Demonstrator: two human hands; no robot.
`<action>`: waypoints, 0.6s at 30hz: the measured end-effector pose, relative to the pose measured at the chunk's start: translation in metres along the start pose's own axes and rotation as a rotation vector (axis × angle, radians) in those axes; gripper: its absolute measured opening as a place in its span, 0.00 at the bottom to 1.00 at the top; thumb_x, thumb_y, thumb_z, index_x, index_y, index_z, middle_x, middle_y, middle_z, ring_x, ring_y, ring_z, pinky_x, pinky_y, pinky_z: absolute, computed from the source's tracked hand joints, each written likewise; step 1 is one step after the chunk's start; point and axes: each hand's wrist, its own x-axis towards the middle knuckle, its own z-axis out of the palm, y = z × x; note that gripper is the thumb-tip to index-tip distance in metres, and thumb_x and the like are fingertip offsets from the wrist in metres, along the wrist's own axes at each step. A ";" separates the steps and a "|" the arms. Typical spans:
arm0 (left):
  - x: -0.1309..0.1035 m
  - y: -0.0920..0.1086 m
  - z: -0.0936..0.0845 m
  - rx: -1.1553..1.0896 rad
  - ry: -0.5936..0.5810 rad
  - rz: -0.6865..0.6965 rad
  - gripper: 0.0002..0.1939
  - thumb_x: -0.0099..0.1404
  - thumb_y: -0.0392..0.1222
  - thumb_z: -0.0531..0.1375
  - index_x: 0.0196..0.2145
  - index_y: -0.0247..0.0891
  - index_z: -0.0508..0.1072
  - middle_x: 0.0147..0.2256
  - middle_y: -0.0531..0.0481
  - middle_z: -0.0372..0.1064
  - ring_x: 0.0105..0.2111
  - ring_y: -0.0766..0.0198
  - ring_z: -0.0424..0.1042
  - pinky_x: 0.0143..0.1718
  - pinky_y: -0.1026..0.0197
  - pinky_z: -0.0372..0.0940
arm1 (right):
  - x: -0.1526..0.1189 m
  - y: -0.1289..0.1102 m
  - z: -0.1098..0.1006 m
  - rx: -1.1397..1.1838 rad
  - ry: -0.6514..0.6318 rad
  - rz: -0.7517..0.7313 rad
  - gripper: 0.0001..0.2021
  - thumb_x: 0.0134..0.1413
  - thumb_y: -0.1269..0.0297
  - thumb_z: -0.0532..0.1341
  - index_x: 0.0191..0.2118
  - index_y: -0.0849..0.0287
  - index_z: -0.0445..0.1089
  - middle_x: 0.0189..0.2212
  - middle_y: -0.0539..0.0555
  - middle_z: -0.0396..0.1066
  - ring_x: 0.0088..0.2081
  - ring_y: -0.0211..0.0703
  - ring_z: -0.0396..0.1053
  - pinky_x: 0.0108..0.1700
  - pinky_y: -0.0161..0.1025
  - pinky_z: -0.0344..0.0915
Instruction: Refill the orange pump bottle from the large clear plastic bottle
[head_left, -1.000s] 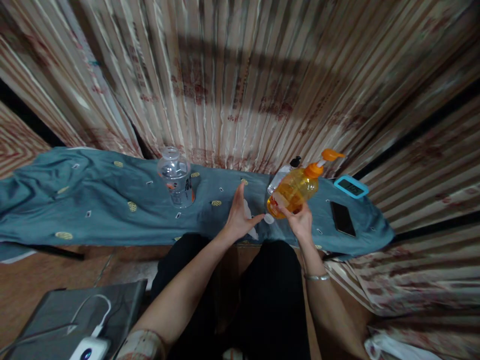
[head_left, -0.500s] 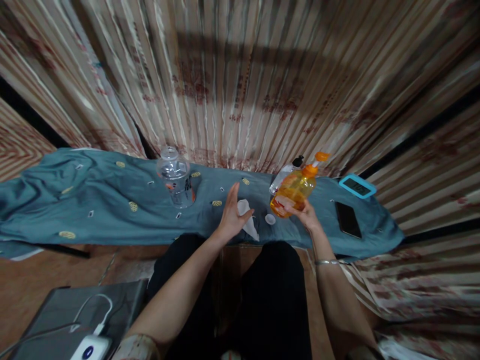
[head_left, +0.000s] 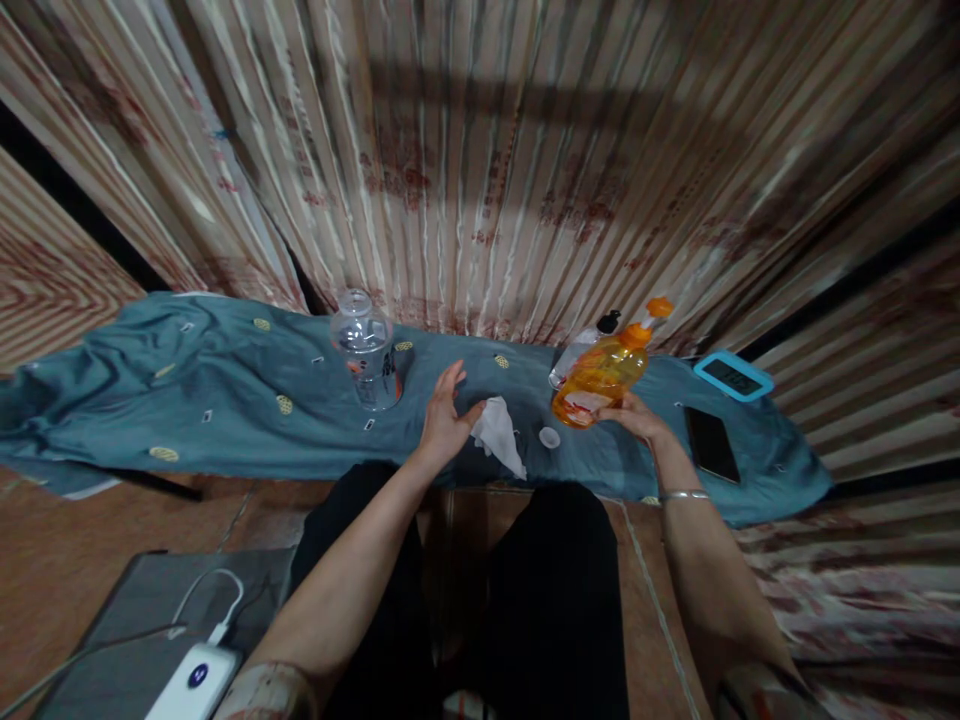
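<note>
My right hand [head_left: 634, 415] grips the lower part of an orange pump bottle [head_left: 604, 375], which leans to the right. Behind it lies or stands a clear bottle [head_left: 574, 358] with a black pump, partly hidden. My left hand [head_left: 448, 420] holds nothing, its fingers apart, just left of a crumpled white tissue [head_left: 498, 436]. Between the tissue and the orange bottle sits a small white cap [head_left: 549, 438]. A large clear plastic bottle [head_left: 367, 355], without a cap, stands upright to the left of my left hand.
The narrow table has a teal patterned cloth [head_left: 240, 400]. At its right are a blue-framed digital clock [head_left: 733, 376] and a black phone [head_left: 711, 444]. A curtain hangs behind. A white power bank [head_left: 196, 680] with a cable lies at the lower left.
My left hand has shifted left, away from the tissue, which now shows more fully. The orange bottle stays in my right hand, tilted slightly more. The whole view has shifted a little.
</note>
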 end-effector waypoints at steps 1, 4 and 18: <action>0.001 0.000 -0.004 0.001 0.010 0.003 0.35 0.60 0.40 0.68 0.64 0.45 0.65 0.64 0.38 0.67 0.62 0.48 0.73 0.59 0.43 0.72 | 0.000 0.001 0.000 -0.019 0.008 0.000 0.20 0.67 0.53 0.64 0.56 0.60 0.70 0.53 0.58 0.71 0.50 0.46 0.72 0.52 0.50 0.73; 0.002 -0.001 -0.017 0.030 0.048 0.031 0.33 0.61 0.40 0.67 0.62 0.45 0.67 0.62 0.40 0.68 0.60 0.51 0.74 0.57 0.46 0.73 | -0.013 0.010 -0.002 -0.091 0.066 -0.004 0.20 0.67 0.53 0.64 0.57 0.59 0.69 0.53 0.58 0.70 0.50 0.46 0.72 0.52 0.50 0.74; 0.003 0.044 -0.111 0.444 0.526 0.316 0.59 0.53 0.58 0.74 0.73 0.40 0.48 0.75 0.34 0.40 0.77 0.40 0.37 0.77 0.37 0.34 | -0.068 0.036 0.100 -0.600 0.179 -0.084 0.22 0.66 0.51 0.65 0.58 0.58 0.69 0.54 0.58 0.70 0.51 0.48 0.72 0.53 0.51 0.73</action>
